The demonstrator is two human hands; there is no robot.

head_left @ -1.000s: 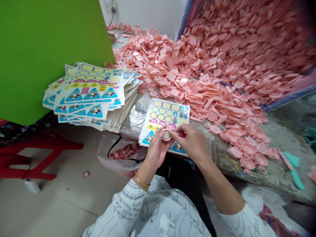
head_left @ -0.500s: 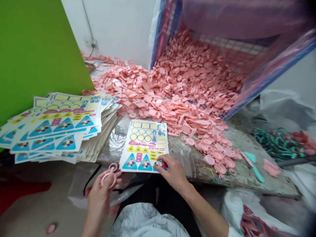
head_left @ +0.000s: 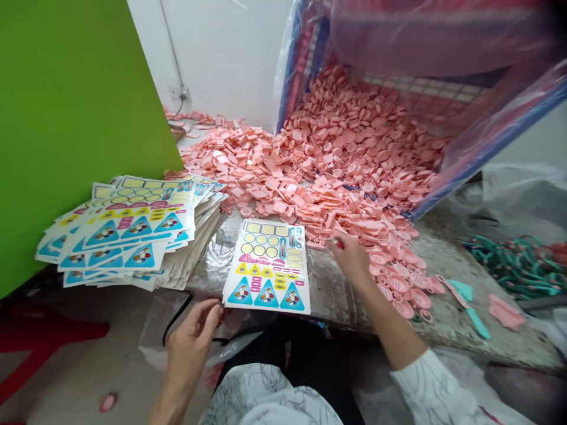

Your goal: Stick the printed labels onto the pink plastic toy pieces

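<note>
A printed sticker sheet (head_left: pixel 266 265) with yellow shapes and blue triangles lies at the table's front edge. My left hand (head_left: pixel 192 330) is beside its lower left corner, with fingers curled and the thumb and index tips close together. Anything between those tips is hidden. Over to the right of the sheet, my right hand (head_left: pixel 354 262) reaches to the near edge of a heap of pink plastic pieces (head_left: pixel 305 198). Its fingers are bent inward, and a small red spot shows at the tips, too small to name.
A fanned stack of sticker sheets (head_left: pixel 137 218) stands left, by a green panel (head_left: pixel 80 106). A plastic-lined crate (head_left: pixel 491 139) lies tipped, spilling pink pieces. Teal and pink parts (head_left: pixel 476 321) lie at the right. A red stool (head_left: pixel 53 336) stands below left.
My right hand has left the sheet's lower right corner and moved up and right to the pink heap. The pink ring-shaped piece no longer shows in my left hand. The view has shifted slightly.
</note>
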